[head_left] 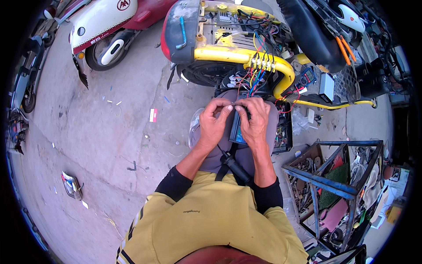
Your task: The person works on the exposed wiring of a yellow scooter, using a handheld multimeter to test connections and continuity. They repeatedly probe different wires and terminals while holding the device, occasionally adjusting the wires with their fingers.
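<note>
My left hand (pixel 214 121) and my right hand (pixel 255 121) meet above my lap, thumbs and forefingers pinched together. Between the fingertips runs a thin wire (pixel 234 104), too small to make out fully. Under my right hand a black and blue box (pixel 236 132) lies on my thighs. Just beyond my fingers, a bundle of coloured wires (pixel 252 88) comes down from the opened yellow scooter (pixel 224 53). Several wires reach a row of metal connectors (pixel 262 62) on its yellow frame tube. A black cylindrical object (pixel 236 167) with a cord rests across my lap.
A blue wrench (pixel 181 33) lies on the scooter's rear. To the right are a multimeter (pixel 307 77) with red leads, a silver box (pixel 326 86), orange-handled pliers (pixel 345 49) and a metal-framed bin (pixel 325 187) of scrap. A white and maroon scooter (pixel 105 26) stands at the far left.
</note>
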`<state>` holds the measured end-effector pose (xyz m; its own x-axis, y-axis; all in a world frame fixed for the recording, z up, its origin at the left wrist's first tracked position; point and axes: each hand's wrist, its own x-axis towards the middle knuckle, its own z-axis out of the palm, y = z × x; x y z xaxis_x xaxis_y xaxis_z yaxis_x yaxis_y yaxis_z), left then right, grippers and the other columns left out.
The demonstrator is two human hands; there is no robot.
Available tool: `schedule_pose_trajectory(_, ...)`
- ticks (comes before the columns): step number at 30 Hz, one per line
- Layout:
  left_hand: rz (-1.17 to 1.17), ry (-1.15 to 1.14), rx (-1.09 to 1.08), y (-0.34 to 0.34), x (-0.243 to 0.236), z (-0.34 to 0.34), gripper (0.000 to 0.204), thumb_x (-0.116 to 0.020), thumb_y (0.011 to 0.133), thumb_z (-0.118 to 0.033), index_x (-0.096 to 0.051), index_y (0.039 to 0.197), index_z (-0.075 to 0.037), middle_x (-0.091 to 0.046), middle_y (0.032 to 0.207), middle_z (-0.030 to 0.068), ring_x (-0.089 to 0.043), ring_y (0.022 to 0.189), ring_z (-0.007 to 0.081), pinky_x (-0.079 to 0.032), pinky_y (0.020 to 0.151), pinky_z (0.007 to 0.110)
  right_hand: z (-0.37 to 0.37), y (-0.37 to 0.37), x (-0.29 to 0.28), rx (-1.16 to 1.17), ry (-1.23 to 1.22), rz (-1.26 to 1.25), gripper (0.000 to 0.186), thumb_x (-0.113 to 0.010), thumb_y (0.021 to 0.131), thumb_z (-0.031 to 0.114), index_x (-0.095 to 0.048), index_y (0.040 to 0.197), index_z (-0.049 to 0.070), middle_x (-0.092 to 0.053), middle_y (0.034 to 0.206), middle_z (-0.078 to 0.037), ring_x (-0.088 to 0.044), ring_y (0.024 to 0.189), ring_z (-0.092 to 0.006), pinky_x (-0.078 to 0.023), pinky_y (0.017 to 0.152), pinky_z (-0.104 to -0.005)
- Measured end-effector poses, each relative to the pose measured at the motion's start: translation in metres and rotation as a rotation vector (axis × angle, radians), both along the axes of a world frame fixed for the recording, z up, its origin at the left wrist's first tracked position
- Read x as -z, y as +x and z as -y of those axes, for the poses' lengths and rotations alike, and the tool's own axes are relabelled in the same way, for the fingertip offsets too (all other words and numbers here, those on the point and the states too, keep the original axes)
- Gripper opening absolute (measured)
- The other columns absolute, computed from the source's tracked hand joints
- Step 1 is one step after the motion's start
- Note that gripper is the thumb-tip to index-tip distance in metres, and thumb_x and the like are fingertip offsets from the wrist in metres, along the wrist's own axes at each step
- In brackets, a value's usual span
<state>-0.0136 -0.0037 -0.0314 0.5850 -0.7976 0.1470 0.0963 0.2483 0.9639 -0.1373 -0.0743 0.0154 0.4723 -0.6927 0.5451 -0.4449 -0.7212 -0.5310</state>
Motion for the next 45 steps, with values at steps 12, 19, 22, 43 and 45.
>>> schedule_pose_trajectory(12,0.227,0.022,-0.075,0.001,-0.001,0.007,0.01,-0.072,0.096,0.001,-0.066,0.104,0.002,-0.073,0.102,0.0121,-0.072,0.089,0.02,-0.059,0.08,0.033,0.001,-0.002,-0.006,-0.018,0.015,-0.023,0.01,-0.078,0.087,0.01,-0.074,0.096,0.009,-0.072,0.094,-0.003,-0.065,0.097,-0.0232,-0.041,0.089,-0.039)
schedule_pose_trajectory(19,0.264,0.062,0.059,0.001,-0.007,0.002,0.008,-0.066,0.103,-0.004,-0.065,0.109,0.002,-0.07,0.098,0.0075,-0.067,0.089,0.0131,-0.055,0.08,0.03,0.004,-0.008,-0.006,-0.036,0.055,0.056,0.018,-0.08,0.087,0.011,-0.075,0.104,0.007,-0.072,0.102,-0.008,-0.065,0.101,-0.0279,-0.045,0.09,-0.0409)
schedule_pose_trajectory(22,0.096,0.057,0.102,-0.007,-0.006,0.005,0.008,-0.062,0.106,-0.008,-0.064,0.108,0.0,-0.067,0.102,0.0064,-0.063,0.092,0.0131,-0.052,0.087,0.03,0.001,-0.014,-0.009,0.109,0.087,0.234,0.028,-0.082,0.088,0.013,-0.073,0.113,0.003,-0.071,0.111,-0.013,-0.065,0.107,-0.0323,-0.049,0.096,-0.0429)
schedule_pose_trajectory(43,-0.355,-0.11,0.207,-0.013,0.036,0.034,0.013,-0.067,0.103,-0.017,-0.06,0.104,-0.006,-0.055,0.125,0.0073,-0.05,0.119,0.0159,-0.035,0.109,0.032,0.017,-0.039,0.048,0.267,0.276,0.285,0.038,-0.069,0.102,0.022,-0.066,0.128,-0.005,-0.07,0.123,-0.021,-0.067,0.116,-0.0354,-0.052,0.104,-0.0445)
schedule_pose_trajectory(45,-0.34,-0.102,0.208,-0.013,0.035,0.034,0.012,-0.067,0.103,-0.017,-0.06,0.103,-0.007,-0.054,0.126,0.0074,-0.05,0.118,0.016,-0.035,0.109,0.032,0.018,-0.038,0.047,0.265,0.277,0.294,0.037,-0.069,0.101,0.021,-0.066,0.128,-0.004,-0.07,0.123,-0.021,-0.067,0.116,-0.0356,-0.051,0.104,-0.0448)
